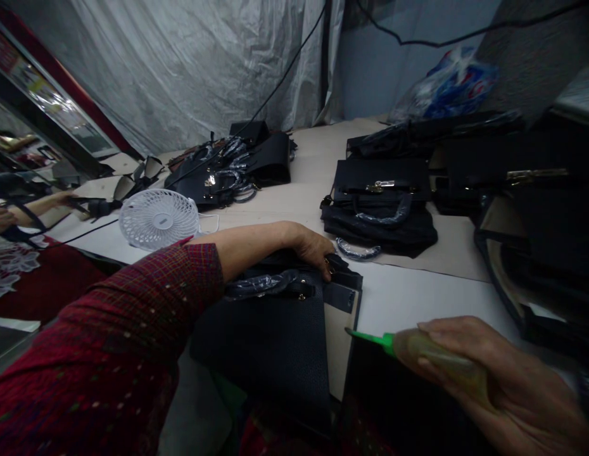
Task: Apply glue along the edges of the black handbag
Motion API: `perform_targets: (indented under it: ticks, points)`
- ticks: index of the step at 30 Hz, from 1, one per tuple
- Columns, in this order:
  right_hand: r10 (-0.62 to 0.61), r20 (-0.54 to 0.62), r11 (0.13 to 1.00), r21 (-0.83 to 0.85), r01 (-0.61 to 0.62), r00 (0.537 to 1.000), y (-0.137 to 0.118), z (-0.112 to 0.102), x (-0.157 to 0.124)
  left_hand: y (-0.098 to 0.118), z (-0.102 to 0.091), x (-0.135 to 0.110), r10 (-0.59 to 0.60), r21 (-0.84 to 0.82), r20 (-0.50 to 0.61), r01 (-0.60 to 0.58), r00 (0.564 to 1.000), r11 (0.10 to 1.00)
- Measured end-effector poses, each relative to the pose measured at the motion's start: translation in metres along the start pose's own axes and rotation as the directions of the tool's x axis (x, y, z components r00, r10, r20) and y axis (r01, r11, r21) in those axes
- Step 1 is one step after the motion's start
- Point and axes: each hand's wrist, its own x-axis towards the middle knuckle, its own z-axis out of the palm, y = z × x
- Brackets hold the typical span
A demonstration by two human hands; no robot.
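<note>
A black handbag [270,342] lies in front of me, its handle [263,285] wrapped in clear plastic. My left hand [313,250] reaches across the top of the bag, fingers closed on its far upper edge by a gold fitting. A beige strip of the bag [339,345] shows along its open right side. My right hand [494,373] is wrapped round a yellowish squeeze bottle [441,361] with a long green nozzle [370,337]. The nozzle points left, its tip close to the bag's beige strip; whether it touches cannot be made out.
A white fan [159,218] stands left of my forearm. Black handbags [377,202] lie across the table at the right, with more bags [218,171] behind the fan. A blue-and-clear plastic bag [456,82] sits at the back. Another person's hand [2,218] shows at far left.
</note>
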Motion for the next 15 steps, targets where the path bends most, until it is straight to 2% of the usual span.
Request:
perform_targets:
  ticks: [2,5,6,9,10,15]
  points:
    - [0.019,-0.010,1.000,-0.006,-0.019,1.000,0.0012,0.0000,-0.0022,-0.0004,0.0003,0.0002,0.012,-0.009,0.004,-0.012,1.000,1.000]
    - [0.028,0.065,0.999,0.015,-0.029,0.998,0.0020,0.0007,-0.0025,-0.0001,0.0005,-0.0007,0.031,-0.024,0.009,-0.031,0.999,0.999]
    - [0.013,0.051,1.000,0.002,-0.013,0.999,0.0021,0.0011,-0.0016,0.0002,0.0005,-0.0010,0.032,-0.029,0.013,-0.031,0.999,0.999]
    - [0.013,-0.107,0.995,-0.099,-0.024,0.994,0.0029,0.0018,0.0021,0.0005,0.0006,-0.0012,0.028,-0.047,0.017,-0.027,0.999,0.999]
    - [0.019,-0.120,0.993,-0.111,-0.032,0.993,0.0030,0.0016,0.0029,0.0002,0.0006,-0.0008,0.029,-0.054,0.017,-0.028,0.999,0.998]
    - [0.008,0.050,0.999,0.031,-0.010,0.999,0.0006,0.0006,-0.0022,-0.0040,0.0007,0.0024,0.025,-0.047,0.000,-0.025,1.000,0.999]
